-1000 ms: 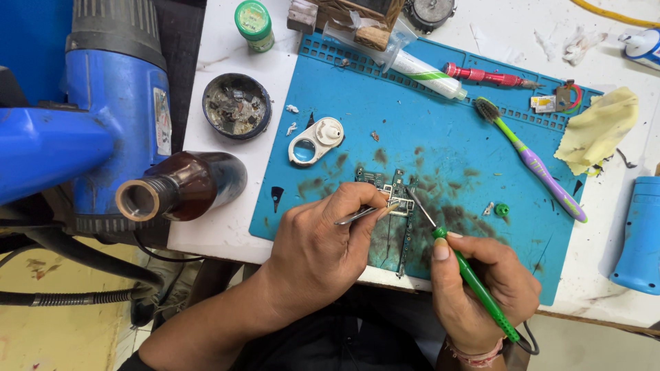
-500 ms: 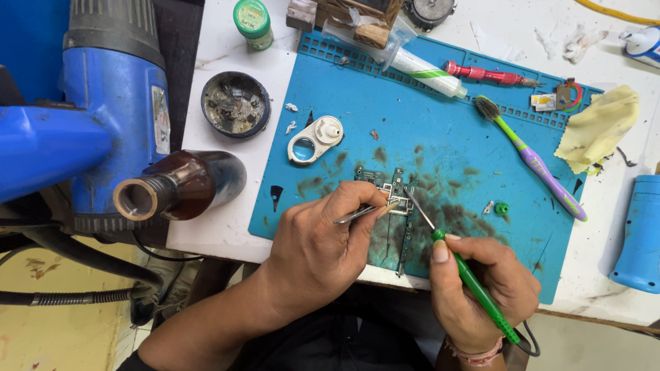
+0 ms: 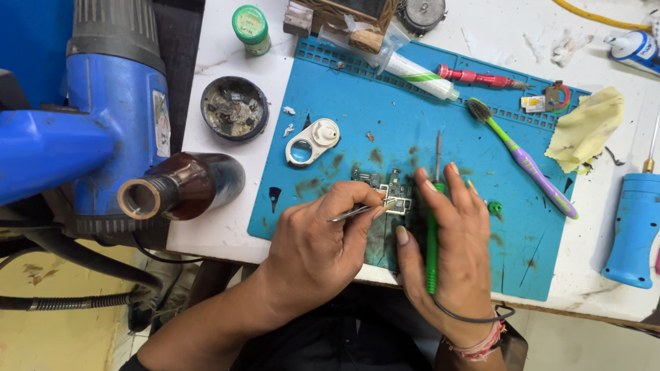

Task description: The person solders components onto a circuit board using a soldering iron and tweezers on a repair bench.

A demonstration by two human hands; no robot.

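We see the left hand (image 3: 313, 244) pinching tweezers (image 3: 361, 210) on the circuit board (image 3: 388, 189), right hand (image 3: 454, 240) at 3 o'clock gripping a green iron (image 3: 432, 240).

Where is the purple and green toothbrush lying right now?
In the head view, the toothbrush lies diagonally on the right part of the blue mat, right of the right hand and left of the yellow cloth.

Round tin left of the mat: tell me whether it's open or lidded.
Open. The tin shows its dark, grimy inside with bits in it; no lid sits on it.
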